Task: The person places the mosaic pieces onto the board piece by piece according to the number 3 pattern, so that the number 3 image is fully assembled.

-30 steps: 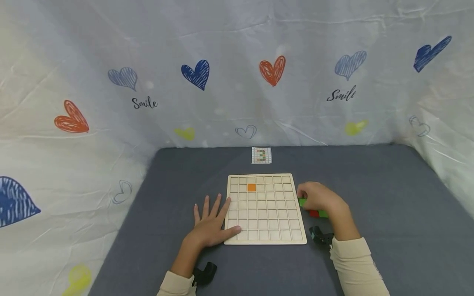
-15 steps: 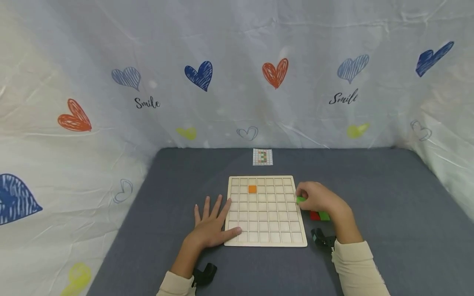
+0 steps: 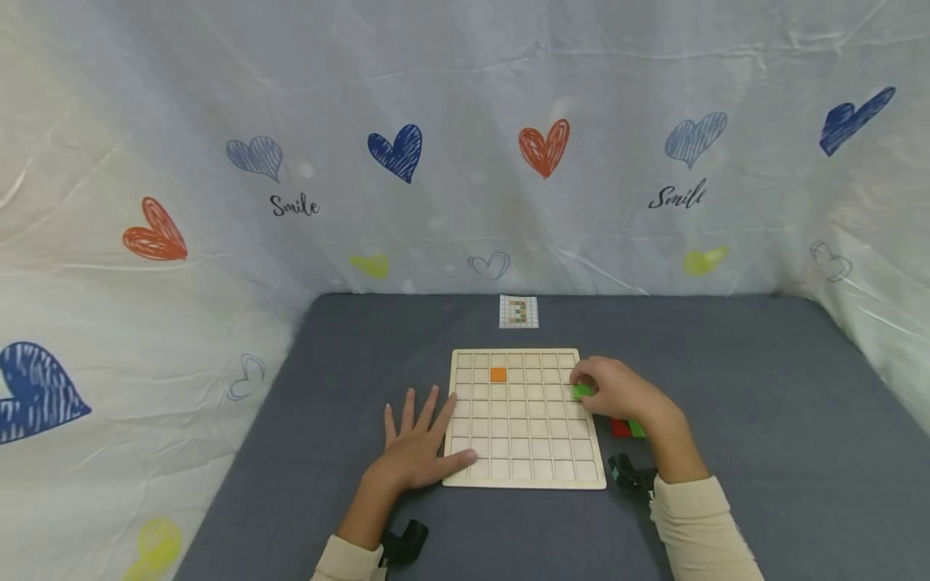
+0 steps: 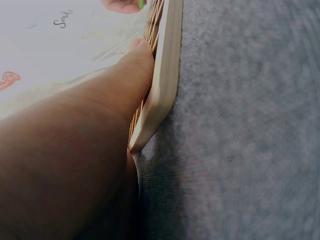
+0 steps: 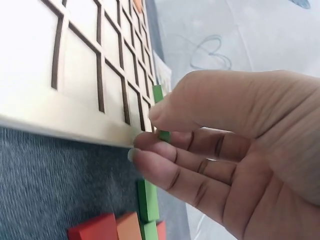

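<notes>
A light wooden grid board (image 3: 531, 428) lies on the dark grey table, with one orange square tile (image 3: 498, 374) in a cell near its far left. My left hand (image 3: 414, 456) has its fingers spread at the board's left side, and its thumb (image 4: 137, 65) rests over the front left of the rim. With thumb and fingers, my right hand (image 3: 623, 394) pinches a green square tile (image 3: 582, 391) over the right edge of the grid. The right wrist view shows that tile (image 5: 158, 93) standing on edge, partly covered by the thumb.
Right of the board, partly under the right hand, lie a red tile (image 3: 621, 428) and a green tile (image 3: 637, 429); the right wrist view adds an orange tile (image 5: 129, 227). Beyond the board is a small card (image 3: 519, 311) with a coloured grid pattern. A heart-printed curtain hangs behind.
The right hand has carried the green tile leftward from beside the board to over its right edge. My left hand stays in place, while the head view shifts slightly.
</notes>
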### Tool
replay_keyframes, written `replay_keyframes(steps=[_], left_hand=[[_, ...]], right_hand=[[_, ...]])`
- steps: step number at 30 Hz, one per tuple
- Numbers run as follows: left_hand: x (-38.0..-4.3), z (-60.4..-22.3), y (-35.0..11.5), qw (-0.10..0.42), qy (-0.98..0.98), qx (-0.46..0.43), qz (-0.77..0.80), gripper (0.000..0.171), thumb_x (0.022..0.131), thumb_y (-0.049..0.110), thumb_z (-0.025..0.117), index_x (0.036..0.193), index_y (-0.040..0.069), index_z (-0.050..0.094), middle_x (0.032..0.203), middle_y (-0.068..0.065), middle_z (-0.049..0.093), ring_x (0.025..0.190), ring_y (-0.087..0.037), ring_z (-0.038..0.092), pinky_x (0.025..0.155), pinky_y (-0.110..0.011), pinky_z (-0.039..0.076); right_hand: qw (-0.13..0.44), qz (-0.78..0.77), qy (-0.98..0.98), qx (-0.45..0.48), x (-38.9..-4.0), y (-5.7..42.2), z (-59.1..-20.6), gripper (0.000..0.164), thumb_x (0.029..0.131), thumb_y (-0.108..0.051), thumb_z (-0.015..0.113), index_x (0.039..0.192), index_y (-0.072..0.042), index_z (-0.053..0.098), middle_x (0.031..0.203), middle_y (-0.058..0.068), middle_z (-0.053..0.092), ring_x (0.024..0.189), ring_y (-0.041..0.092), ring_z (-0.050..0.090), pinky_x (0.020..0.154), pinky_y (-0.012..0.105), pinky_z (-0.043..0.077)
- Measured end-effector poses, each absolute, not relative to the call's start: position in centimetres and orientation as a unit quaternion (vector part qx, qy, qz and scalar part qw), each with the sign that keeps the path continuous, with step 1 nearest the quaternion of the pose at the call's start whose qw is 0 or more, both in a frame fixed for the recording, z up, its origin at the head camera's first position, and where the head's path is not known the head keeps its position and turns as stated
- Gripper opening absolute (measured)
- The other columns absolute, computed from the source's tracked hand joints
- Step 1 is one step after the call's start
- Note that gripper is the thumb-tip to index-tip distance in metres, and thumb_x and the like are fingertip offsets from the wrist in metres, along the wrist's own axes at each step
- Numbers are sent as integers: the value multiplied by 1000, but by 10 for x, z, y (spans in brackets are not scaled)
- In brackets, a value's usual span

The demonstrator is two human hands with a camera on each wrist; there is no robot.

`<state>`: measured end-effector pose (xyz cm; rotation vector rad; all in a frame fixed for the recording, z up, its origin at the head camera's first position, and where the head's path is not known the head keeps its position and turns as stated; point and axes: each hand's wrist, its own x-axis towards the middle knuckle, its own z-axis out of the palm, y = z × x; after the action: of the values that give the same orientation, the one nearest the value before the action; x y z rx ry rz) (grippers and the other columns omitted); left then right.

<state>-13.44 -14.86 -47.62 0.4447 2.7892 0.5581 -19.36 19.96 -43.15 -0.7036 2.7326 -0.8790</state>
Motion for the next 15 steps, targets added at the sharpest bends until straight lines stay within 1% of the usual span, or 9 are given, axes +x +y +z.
replay_keyframes(steps=[5,8,15], left_hand=[[-136,-476,-148,127,961,154,194,96,89,74,52,163,24,17,168,-10,3,149,-42,-15,108,-69,-16],[-136,-477,-148,128,960,154,197,96,90,73,53,163,23,17,167,-10,3,149,-42,-14,108,-70,-16],[-136,-477,-148,136,959,152,199,96,89,73,53,163,23,16,168,-10,3,149,-41,-16,107,-69,-18]], right_hand=[[88,-308,914,-248,-196,192,-432,37,76,16,59,109,4,68,103,11,64,84,21,58,73,40,51],[80,-306,914,-255,-198,187,-433,37,76,19,57,107,3,69,103,10,64,84,21,58,74,39,51],[51,-294,914,-273,-204,173,-437,33,81,19,52,99,-1,71,99,6,65,87,22,57,77,40,50]])
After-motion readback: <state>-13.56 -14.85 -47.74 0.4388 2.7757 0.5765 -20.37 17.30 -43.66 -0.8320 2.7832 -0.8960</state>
